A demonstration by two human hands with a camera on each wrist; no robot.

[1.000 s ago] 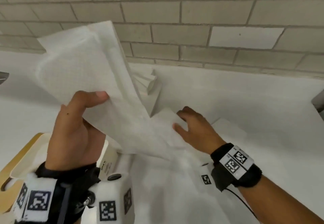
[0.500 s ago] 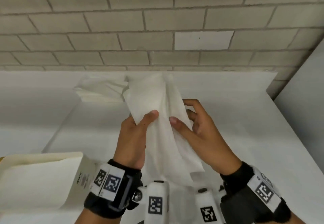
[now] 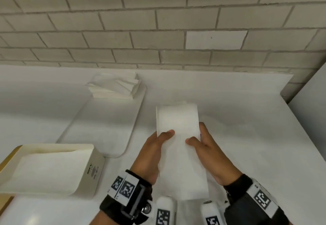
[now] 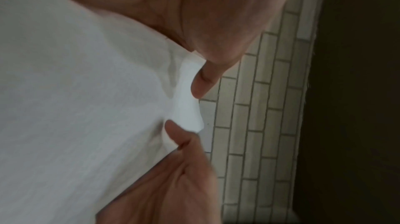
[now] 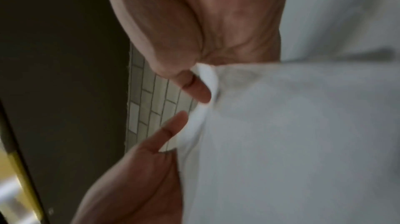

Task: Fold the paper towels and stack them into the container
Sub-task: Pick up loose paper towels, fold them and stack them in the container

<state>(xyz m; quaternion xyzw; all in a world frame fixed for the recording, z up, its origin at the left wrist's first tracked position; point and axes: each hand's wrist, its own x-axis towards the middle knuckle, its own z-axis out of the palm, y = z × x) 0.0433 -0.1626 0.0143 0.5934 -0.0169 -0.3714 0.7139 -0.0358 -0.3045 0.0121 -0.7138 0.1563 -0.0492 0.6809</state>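
Note:
I hold a white paper towel (image 3: pixel 178 136), folded into a long narrow strip, above the white table. My left hand (image 3: pixel 158 142) pinches its left edge, thumb on top. My right hand (image 3: pixel 199 140) pinches the right edge the same way. In the left wrist view the paper towel (image 4: pixel 86 107) fills the left side, with thumb and fingers closed on its edge. In the right wrist view the paper towel (image 5: pixel 292 133) fills the right side. The cream container (image 3: pixel 53 168) sits at the lower left with a folded towel inside. A stack of unfolded towels (image 3: pixel 114 87) lies at the back.
A flat white tray (image 3: pixel 112 127) lies under the towel stack, between it and the container. A tiled wall (image 3: pixel 158 22) runs behind the table. A pale panel (image 3: pixel 310 104) stands at the right edge. A wooden board (image 3: pixel 8 156) shows under the container.
The loose sheet held high in my left hand came to the middle, my right hand took hold, and it is now a flat narrow strip between both hands.

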